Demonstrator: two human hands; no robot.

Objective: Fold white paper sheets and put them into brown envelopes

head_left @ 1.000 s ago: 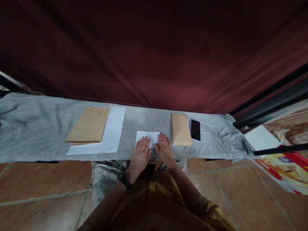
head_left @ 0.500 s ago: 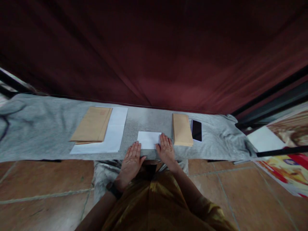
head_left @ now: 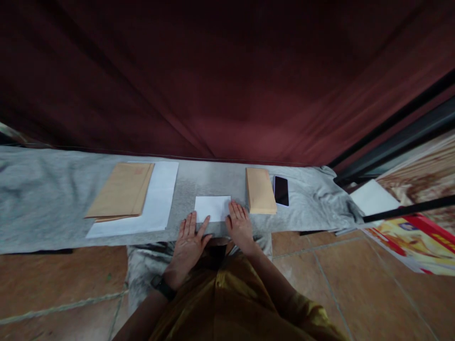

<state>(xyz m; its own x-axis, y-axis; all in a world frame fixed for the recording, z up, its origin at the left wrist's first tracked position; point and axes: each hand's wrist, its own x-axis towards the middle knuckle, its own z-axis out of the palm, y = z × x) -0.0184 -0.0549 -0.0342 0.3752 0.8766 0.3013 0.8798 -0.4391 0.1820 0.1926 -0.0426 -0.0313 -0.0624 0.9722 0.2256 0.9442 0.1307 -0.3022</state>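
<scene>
Envelopes (head_left: 260,190) and a phone (head_left: 281,190) lie right of the paper (head_left: 212,208). Its long side runs sideways. The left hand (head_left: 187,241) and right hand (head_left: 240,226) touch it, fingers spread flat.

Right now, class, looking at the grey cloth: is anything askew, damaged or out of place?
Nothing is spilled or torn. The left stack of brown envelopes is slightly fanned, one poking out at its near edge. The grey cloth is rumpled at its right end.
</scene>
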